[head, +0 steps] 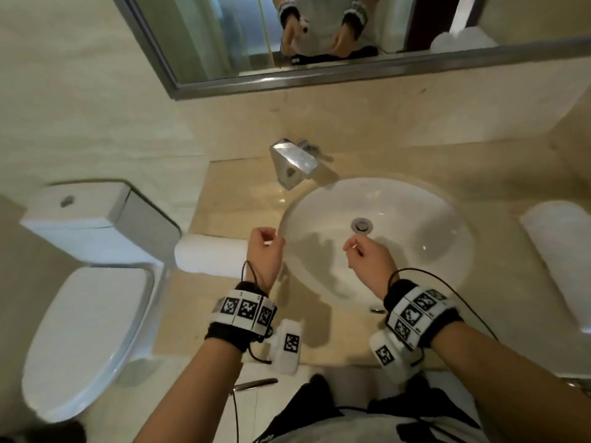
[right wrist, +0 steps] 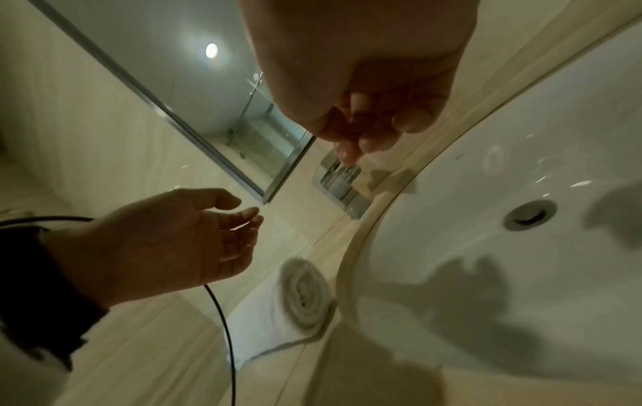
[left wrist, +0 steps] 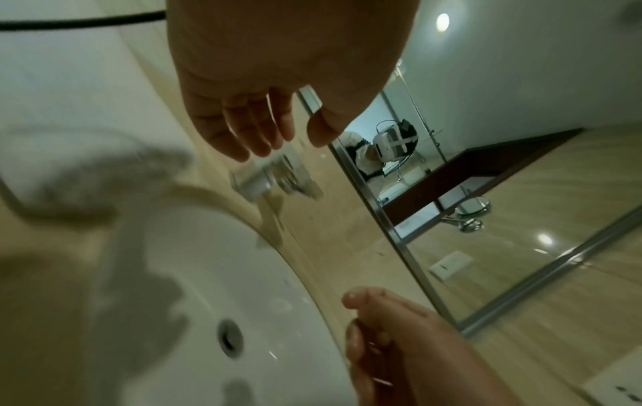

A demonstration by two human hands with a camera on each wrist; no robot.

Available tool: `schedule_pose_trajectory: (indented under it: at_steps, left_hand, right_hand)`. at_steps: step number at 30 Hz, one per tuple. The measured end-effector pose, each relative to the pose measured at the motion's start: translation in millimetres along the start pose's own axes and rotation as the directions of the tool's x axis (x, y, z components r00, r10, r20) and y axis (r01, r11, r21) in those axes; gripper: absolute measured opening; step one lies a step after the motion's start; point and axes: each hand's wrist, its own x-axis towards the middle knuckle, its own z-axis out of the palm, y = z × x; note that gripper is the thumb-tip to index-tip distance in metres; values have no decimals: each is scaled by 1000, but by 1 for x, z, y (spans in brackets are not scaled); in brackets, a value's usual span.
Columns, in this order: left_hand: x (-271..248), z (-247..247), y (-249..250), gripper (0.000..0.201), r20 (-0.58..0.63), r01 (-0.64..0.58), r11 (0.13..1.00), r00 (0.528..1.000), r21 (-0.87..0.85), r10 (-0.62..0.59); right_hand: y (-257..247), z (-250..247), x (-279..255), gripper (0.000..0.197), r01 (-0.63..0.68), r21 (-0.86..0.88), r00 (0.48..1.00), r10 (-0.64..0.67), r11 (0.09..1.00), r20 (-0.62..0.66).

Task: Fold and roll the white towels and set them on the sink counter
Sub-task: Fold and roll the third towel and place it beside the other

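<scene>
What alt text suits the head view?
Bare left hand and right hand hover, holding nothing, at a round white ceramic sink basin. One rolled white towel lies left of it on the beige stone counter, another right.

Toilet, chrome faucet, framed wall mirror.

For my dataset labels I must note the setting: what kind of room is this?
Most likely a bathroom, perhaps a hotel's: a round white ceramic sink basin with a chrome tap in a beige stone counter, a white toilet beside it, and a rolled white towel on the counter.
</scene>
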Motion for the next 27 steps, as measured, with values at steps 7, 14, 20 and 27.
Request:
schedule_pose_trajectory:
  at_steps: [7,14,20,27]
  left_hand:
    - [47,-98,-35,42,-260,181,921,961,346,-91]
    - [96,-132,-53,64,-260,319,917,931,239,-256]
    - [109,-130,-57,74,-232,458,878,877,142,-420]
    - [109,-122,-66,85,-239,523,820,848,231,-473]
  right_hand:
    - [-56,68,19,42,234,-211,916,-142,949,375]
    - [-86,105,34,78,454,-479,829,-157,751,537]
    - [-83,124,35,95,308,-478,865,-34,823,500]
    - [-80,121,30,72,268,-536,853,61,801,518]
